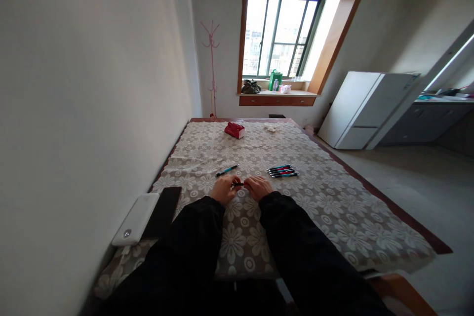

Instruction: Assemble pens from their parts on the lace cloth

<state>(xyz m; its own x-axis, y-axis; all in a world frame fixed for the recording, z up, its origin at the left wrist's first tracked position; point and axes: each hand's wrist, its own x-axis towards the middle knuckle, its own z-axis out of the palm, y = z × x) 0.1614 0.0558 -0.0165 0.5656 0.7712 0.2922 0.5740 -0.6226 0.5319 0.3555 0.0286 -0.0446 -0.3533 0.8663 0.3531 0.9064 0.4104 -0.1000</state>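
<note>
One slim dark pen (238, 184) with a red end sits pinched between the left hand (224, 189) and right hand (258, 187), both closed on its ends low over the flowered tablecloth (333, 207). Pulled apart too sharply, its small parts could likely scatter across the patterned cloth. A teal pen (227, 171) lies at eleven o'clock, a row of pens (282, 171) at two.

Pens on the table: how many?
About 6: one held between both hands, one teal pen lying alone, roughly four in a cluster at right; overlap may hide more.
</note>
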